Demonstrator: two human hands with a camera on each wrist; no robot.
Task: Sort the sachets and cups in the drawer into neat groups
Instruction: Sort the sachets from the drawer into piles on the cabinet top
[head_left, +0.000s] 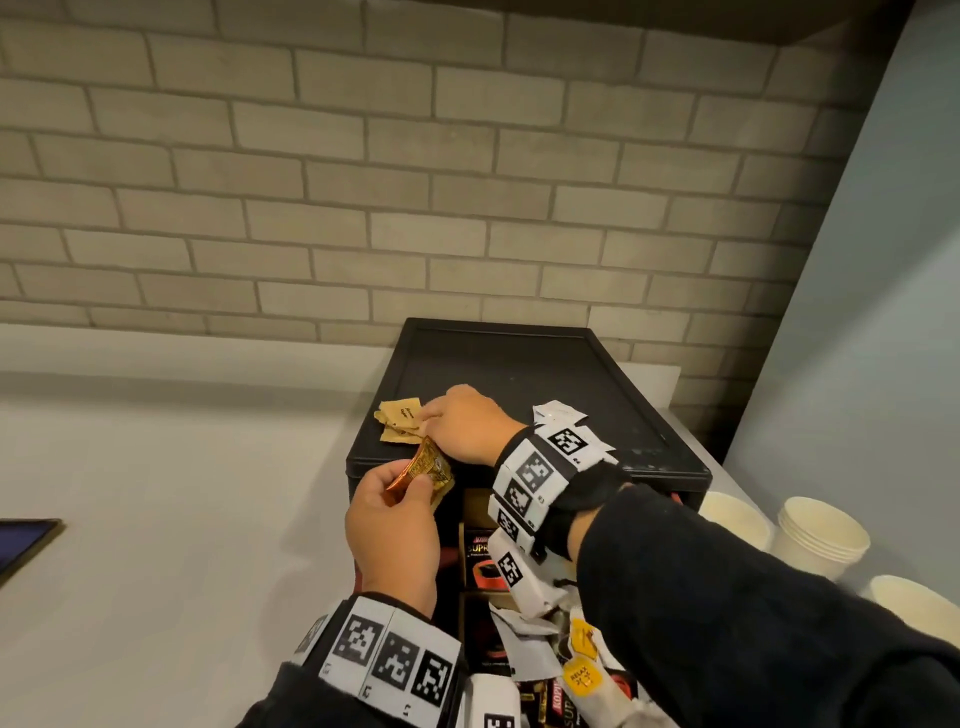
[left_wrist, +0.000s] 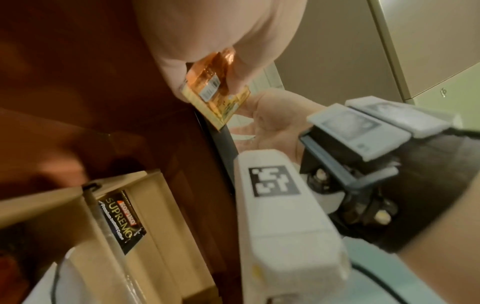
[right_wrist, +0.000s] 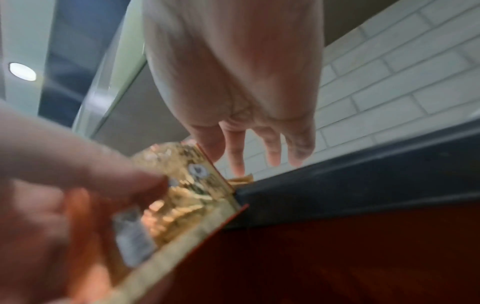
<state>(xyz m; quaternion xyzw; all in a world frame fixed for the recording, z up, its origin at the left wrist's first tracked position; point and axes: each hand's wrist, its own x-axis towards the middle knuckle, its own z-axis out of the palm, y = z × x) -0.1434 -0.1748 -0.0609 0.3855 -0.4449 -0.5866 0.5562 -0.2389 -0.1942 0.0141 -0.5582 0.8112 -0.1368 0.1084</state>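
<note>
Head view: gold sachet in left grip.

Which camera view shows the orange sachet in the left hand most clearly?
The left wrist view: the orange sachet is sharp there, its barcode visible, pinched by the left hand. The right wrist view shows it large but blurred. The head view shows it small and partly covered by the fingers.

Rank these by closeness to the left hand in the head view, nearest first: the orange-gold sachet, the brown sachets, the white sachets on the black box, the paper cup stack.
1. Orange-gold sachet: pinched in the left hand.
2. Brown sachets: on the box's left, under the right hand.
3. White sachets: farther right on the box.
4. Paper cup stack: far right, on the counter.
</note>
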